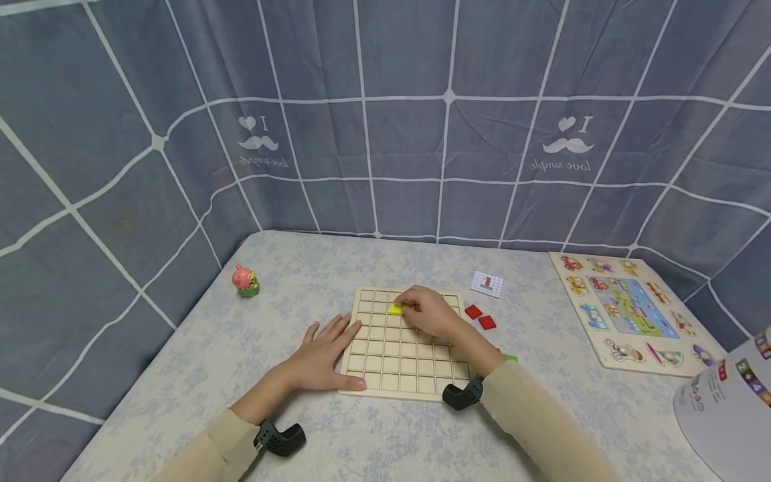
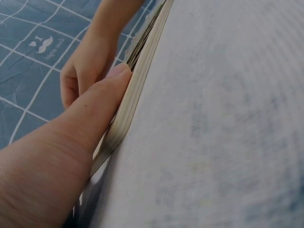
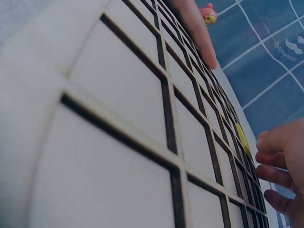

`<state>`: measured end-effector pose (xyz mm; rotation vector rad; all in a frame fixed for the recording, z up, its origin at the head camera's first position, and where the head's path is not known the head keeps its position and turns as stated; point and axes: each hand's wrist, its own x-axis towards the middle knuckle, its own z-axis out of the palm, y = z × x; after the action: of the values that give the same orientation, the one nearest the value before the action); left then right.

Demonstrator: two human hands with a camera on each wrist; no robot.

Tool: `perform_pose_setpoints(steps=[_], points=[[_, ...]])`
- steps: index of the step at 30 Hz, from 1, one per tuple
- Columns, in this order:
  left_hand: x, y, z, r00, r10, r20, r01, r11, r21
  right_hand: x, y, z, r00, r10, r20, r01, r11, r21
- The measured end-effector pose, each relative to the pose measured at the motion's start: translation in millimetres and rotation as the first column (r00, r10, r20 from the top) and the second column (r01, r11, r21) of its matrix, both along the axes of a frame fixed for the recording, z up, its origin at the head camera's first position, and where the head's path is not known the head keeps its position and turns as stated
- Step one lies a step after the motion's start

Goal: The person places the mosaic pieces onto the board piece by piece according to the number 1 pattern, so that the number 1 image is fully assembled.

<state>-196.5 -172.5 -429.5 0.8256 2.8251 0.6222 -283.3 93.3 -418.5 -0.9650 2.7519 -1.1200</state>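
Observation:
A square wooden grid board (image 1: pixel 391 385) lies flat on the table. My left hand (image 1: pixel 322 358) rests spread on its left edge, with the thumb (image 2: pixel 107 88) along the front rim. Over the far part of the board is my right hand (image 1: pixel 429 311), its fingers bent and its fingertips right beside a yellow tile (image 1: pixel 394 308). In the right wrist view the yellow tile (image 3: pixel 243 138) lies low at the grid, close to the bent fingers (image 3: pixel 275 142). I cannot tell whether those fingers pinch anything.
Two red tiles (image 1: pixel 473 312) and a patterned card (image 1: pixel 486 284) lie right of the board. A green piece (image 1: pixel 510 357) shows by the right forearm. Farther right are an animal puzzle board (image 1: pixel 584 335) and a white container (image 1: pixel 717 408). A pink-headed figurine (image 1: pixel 244 281) stands at left.

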Motion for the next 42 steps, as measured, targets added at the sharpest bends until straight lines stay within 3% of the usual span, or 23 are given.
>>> perform_pose_setpoints(steps=[6,26,42], points=[[0.0,-0.8,-0.7,1.000,0.003,-0.002,-0.003,1.000,-0.004,2.1,11.9,2.7,0.998,-0.036,0.059,0.037,0.999,-0.019],[1.0,-1.1,0.3,1.000,-0.015,0.000,0.015,1.000,0.018,6.4,63.1,4.5,0.983,-0.166,0.080,0.169,0.985,-0.031],[2.2,-0.1,0.7,1.000,-0.012,-0.001,0.012,1.000,0.018,7.4,103.0,4.5,0.964,-0.262,0.032,0.263,0.965,-0.014]])
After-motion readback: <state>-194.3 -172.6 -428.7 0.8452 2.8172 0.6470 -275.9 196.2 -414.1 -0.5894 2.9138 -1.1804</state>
